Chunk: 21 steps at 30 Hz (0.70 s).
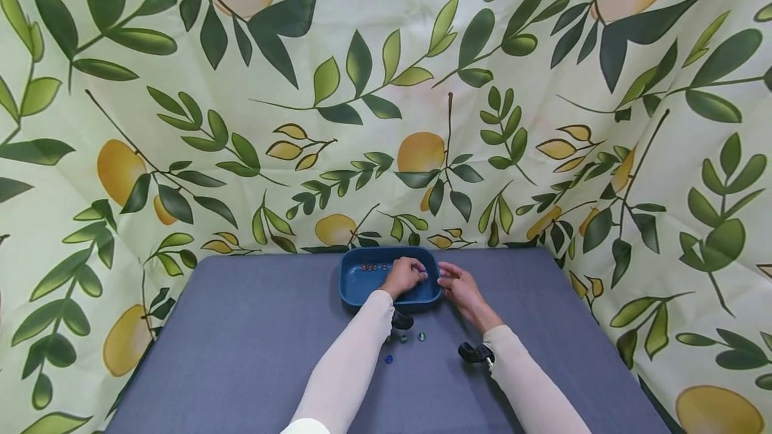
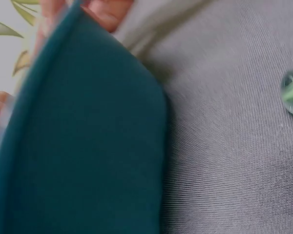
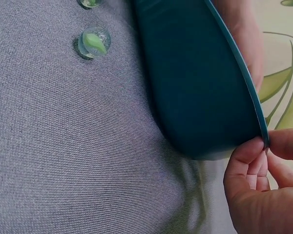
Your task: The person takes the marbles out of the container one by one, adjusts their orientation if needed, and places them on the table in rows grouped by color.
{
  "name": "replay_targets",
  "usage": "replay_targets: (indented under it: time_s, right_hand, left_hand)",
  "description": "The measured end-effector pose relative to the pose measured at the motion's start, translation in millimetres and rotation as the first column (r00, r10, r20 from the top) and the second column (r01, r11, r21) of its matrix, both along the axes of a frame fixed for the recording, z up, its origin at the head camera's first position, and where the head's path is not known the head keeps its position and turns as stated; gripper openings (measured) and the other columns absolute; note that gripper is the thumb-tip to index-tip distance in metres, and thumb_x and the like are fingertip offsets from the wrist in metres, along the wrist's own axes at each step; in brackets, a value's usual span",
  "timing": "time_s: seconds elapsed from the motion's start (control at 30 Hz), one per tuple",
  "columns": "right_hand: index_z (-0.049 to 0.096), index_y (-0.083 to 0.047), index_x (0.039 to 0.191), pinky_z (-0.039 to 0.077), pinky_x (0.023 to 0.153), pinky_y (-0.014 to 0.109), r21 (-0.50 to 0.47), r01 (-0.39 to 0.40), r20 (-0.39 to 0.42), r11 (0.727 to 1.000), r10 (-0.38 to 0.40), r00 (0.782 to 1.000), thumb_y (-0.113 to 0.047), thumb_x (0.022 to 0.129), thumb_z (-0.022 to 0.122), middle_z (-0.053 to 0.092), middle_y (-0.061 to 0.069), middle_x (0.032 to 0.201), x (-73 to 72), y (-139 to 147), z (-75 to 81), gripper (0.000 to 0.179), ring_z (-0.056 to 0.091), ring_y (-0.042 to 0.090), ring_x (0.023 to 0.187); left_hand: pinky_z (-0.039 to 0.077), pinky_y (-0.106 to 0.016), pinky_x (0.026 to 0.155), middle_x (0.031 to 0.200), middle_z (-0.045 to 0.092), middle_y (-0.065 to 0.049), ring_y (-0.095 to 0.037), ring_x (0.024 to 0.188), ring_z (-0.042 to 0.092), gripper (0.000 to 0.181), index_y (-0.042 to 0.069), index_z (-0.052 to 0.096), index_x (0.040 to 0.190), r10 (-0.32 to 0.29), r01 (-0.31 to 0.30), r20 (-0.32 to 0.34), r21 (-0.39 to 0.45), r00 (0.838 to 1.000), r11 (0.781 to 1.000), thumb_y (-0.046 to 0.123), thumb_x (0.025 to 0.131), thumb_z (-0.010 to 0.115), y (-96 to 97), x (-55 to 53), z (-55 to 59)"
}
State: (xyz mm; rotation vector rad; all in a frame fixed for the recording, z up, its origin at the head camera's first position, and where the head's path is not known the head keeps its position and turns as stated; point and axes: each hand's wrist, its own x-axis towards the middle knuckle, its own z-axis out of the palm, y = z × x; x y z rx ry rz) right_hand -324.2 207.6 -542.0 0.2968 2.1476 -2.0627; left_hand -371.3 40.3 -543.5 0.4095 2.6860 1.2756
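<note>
A dark blue plastic tray [image 1: 362, 295] stands at the back of the table. My left hand [image 1: 403, 277] reaches over its front wall into the right half, fingertips pinching a small blue-purple marble [image 1: 424, 276], mostly covered by the fingers. At the tray's right end, my right hand [image 1: 463, 292] pinches the rim [image 3: 261, 127] between thumb and fingers. Several brownish marbles [image 1: 374, 267] lie in a row along the tray's back left. The tray's outer wall [image 2: 93, 122] hides most of the left hand in the left wrist view.
On the grey tablecloth [image 1: 253, 340] before the tray are green-swirled clear marbles [image 1: 421, 336], one close by in the right wrist view, and a blue marble [image 1: 389, 359]. A leaf-and-lemon patterned cloth [image 1: 362, 173] hangs behind the table and along its sides.
</note>
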Motion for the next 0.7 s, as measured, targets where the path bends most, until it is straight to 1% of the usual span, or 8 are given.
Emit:
replay_targets:
  time_s: [0.1,0.17,0.23,0.37,0.43,0.53,0.7]
  right_hand:
    - [0.047,-0.005,0.143,0.049,0.072,0.023,-0.014,0.003,0.001,1.0,-0.003,1.0,-0.002,0.096,0.053,0.05,0.014,0.128,-0.4,-0.4,0.3,0.047,0.055,0.014,0.092]
    - [0.047,-0.006,0.143,0.049,0.072,0.022,-0.018,0.002,0.004,1.0,-0.002,1.0,-0.002,0.096,0.053,0.05,0.015,0.131,-0.5,-0.4,1.1,0.047,0.055,0.014,0.093]
    - [0.046,-0.005,0.144,0.049,0.073,0.022,-0.01,-0.007,0.005,1.0,0.007,1.0,-0.002,0.097,0.052,0.049,0.016,0.132,0.1,-0.2,1.6,0.048,0.055,0.015,0.095]
    - [0.046,-0.006,0.144,0.05,0.073,0.023,0.001,-0.013,0.01,1.0,0.013,1.0,-0.003,0.096,0.052,0.049,0.017,0.133,1.8,0.1,3.0,0.048,0.055,0.016,0.097]
    - [0.046,-0.007,0.144,0.05,0.073,0.023,-0.001,-0.01,0.013,1.0,0.01,1.0,-0.003,0.096,0.052,0.049,0.016,0.133,2.5,0.2,3.4,0.048,0.054,0.016,0.097]
    - [0.045,-0.005,0.144,0.05,0.073,0.022,-0.004,-0.014,0.011,1.0,0.014,1.0,-0.003,0.097,0.052,0.049,0.017,0.133,2.8,0.4,2.9,0.048,0.055,0.015,0.097]
    - [0.046,-0.005,0.144,0.05,0.074,0.022,0.001,-0.019,0.007,1.0,0.019,1.0,-0.005,0.097,0.053,0.05,0.017,0.132,2.5,0.8,2.4,0.047,0.055,0.018,0.099]
  left_hand:
    - [0.044,-0.021,0.058,0.075,0.069,-0.004,-0.008,0.061,0.058,0.017,0.005,0.074,0.1,0.017,-0.017,-0.009,0.07,1.0,0.997,0.018,0.089,0.071,-3.8,1.9,4.6]
    - [0.045,-0.021,0.058,0.075,0.068,-0.003,-0.008,0.061,0.058,0.016,0.006,0.072,0.1,0.026,-0.025,-0.009,0.101,1.0,0.995,0.018,0.09,0.07,-6.4,3.6,7.3]
    - [0.046,-0.022,0.059,0.077,0.069,-0.002,-0.008,0.062,0.059,0.015,0.006,0.071,0.099,0.035,-0.033,-0.014,0.122,0.999,0.992,0.019,0.091,0.07,-8.8,6.0,10.0]
    - [0.048,-0.022,0.065,0.082,0.069,-0.001,-0.008,0.068,0.059,0.016,0.009,0.071,0.1,0.05,-0.041,-0.061,0.139,0.997,0.989,0.023,0.091,0.07,-12.6,13.2,18.6]
    - [0.048,-0.022,0.066,0.084,0.069,-0.001,-0.008,0.071,0.059,0.017,0.01,0.071,0.1,0.054,-0.039,-0.096,0.151,0.994,0.988,0.024,0.091,0.07,-14.4,18.3,24.6]
    - [0.051,-0.022,0.067,0.086,0.07,-0.002,-0.008,0.073,0.061,0.017,0.01,0.07,0.1,0.053,-0.027,-0.129,0.201,0.99,0.979,0.025,0.092,0.069,-18.2,28.3,34.3]
    - [0.051,-0.022,0.07,0.089,0.069,-0.002,-0.009,0.077,0.061,0.019,0.011,0.07,0.103,0.048,0.0,-0.185,0.248,0.982,0.969,0.026,0.092,0.068,-26.1,48.3,46.7]
